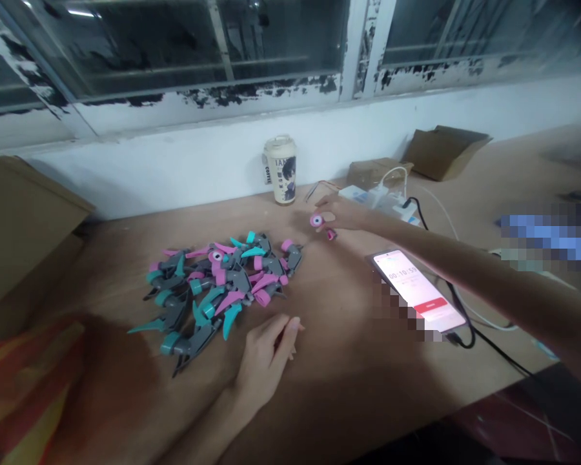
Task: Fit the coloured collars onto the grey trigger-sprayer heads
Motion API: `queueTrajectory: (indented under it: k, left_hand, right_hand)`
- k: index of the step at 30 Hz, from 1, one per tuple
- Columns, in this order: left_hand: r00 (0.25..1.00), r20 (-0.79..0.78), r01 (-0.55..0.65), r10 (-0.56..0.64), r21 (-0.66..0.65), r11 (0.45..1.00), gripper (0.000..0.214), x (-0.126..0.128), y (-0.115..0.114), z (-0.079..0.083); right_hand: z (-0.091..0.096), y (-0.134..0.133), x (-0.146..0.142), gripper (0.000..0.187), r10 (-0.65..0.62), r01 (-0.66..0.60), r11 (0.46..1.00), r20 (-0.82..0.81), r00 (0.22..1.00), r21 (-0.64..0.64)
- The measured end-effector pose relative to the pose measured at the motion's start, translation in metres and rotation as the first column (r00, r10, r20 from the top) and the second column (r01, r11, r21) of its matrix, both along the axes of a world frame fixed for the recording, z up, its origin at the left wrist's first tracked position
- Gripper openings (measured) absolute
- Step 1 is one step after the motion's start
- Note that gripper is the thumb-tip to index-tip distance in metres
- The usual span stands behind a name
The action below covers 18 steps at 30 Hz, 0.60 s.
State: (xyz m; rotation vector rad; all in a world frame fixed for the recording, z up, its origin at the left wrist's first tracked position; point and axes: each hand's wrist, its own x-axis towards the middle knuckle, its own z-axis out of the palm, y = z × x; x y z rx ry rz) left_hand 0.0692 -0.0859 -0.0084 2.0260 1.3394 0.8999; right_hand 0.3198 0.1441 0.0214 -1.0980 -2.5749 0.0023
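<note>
On the wooden table lies a pile of trigger spray heads (232,281), with grey bodies and pink or teal collars and triggers. My right hand (337,214) reaches past the pile's right end, its fingers closed on a spray head (316,221) with a pink collar facing the camera. A pink part (330,235) shows just beneath these fingers. In front of the pile, my left hand (270,355) is closed, thumb against the curled fingers. Whatever may be inside it is hidden.
A lidded coffee cup (281,171) stands by the wall. To the right lie a lit phone (419,290) showing a timer, cables and a white power strip (387,200). Cardboard boxes (443,152) sit at the back right, and a larger carton (24,219) at left.
</note>
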Motion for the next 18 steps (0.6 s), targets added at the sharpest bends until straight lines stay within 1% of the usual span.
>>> queueTrajectory:
  k: [1, 3, 4, 5, 6, 7, 8, 9, 10, 11, 13, 16, 18]
  left_hand:
    - [1.000, -0.001, 0.003, -0.003, -0.002, 1.000, 0.032, 0.000, 0.000, 0.000]
    - [1.000, 0.002, 0.008, -0.008, -0.008, 1.000, 0.031, 0.000, 0.000, 0.001]
    - [1.000, 0.008, 0.006, -0.006, -0.014, 1.000, 0.031, 0.000, 0.000, 0.001]
    - [1.000, 0.018, 0.003, -0.002, -0.025, 1.000, 0.030, 0.000, 0.000, 0.001]
    - [0.999, 0.032, -0.005, 0.006, -0.042, 0.999, 0.028, 0.000, 0.000, 0.001]
    - [0.998, 0.053, -0.012, 0.015, -0.066, 0.998, 0.027, 0.001, 0.000, 0.001]
    - [0.996, 0.082, -0.019, 0.027, -0.096, 0.995, 0.026, 0.001, 0.001, 0.001]
    - [0.992, 0.121, -0.024, 0.040, -0.130, 0.991, 0.025, 0.000, 0.002, 0.000]
    - [0.985, 0.164, -0.025, 0.053, -0.167, 0.986, 0.025, 0.000, 0.003, -0.001]
    - [0.976, 0.208, -0.019, 0.061, -0.202, 0.979, 0.025, 0.000, 0.004, -0.001]
    - [0.961, 0.269, 0.009, 0.062, -0.256, 0.967, 0.024, -0.001, 0.006, -0.003]
    - [0.963, 0.265, 0.038, 0.042, -0.288, 0.957, 0.022, -0.002, 0.008, -0.005]
    - [0.970, 0.239, 0.039, 0.034, -0.296, 0.954, 0.020, -0.003, 0.009, -0.005]
  right_hand:
    - [0.004, -0.009, 0.000, 0.032, -0.022, 0.022, 1.000, -0.040, 0.999, 0.001]
    - [0.013, -0.031, -0.003, 0.036, -0.031, 0.025, 0.999, -0.139, 0.990, -0.047]
    - [0.017, -0.045, -0.005, 0.035, -0.011, -0.024, 0.989, -0.237, 0.971, -0.146]
    - [0.022, -0.060, -0.009, 0.034, 0.019, -0.117, 0.954, -0.334, 0.942, -0.275]
    - [0.025, -0.076, -0.013, 0.032, 0.048, -0.215, 0.895, -0.395, 0.917, -0.391]
    - [0.027, -0.092, -0.018, 0.030, 0.083, -0.296, 0.825, -0.415, 0.906, -0.481]
    - [0.027, -0.107, -0.023, 0.029, 0.110, -0.338, 0.775, -0.413, 0.904, -0.534]
    - [0.025, -0.121, -0.029, 0.027, 0.134, -0.359, 0.753, -0.406, 0.904, -0.551]
    - [0.022, -0.134, -0.036, 0.026, 0.159, -0.368, 0.753, -0.393, 0.906, -0.545]
    - [0.018, -0.145, -0.042, 0.024, 0.186, -0.374, 0.766, -0.376, 0.908, -0.523]
    - [0.007, -0.162, -0.054, 0.023, 0.225, -0.374, 0.815, -0.352, 0.909, -0.444]
    - [-0.006, -0.174, -0.066, 0.027, 0.193, -0.315, 0.879, -0.336, 0.922, -0.359]
    - [-0.011, -0.177, -0.070, 0.027, 0.151, -0.260, 0.908, -0.322, 0.935, -0.327]
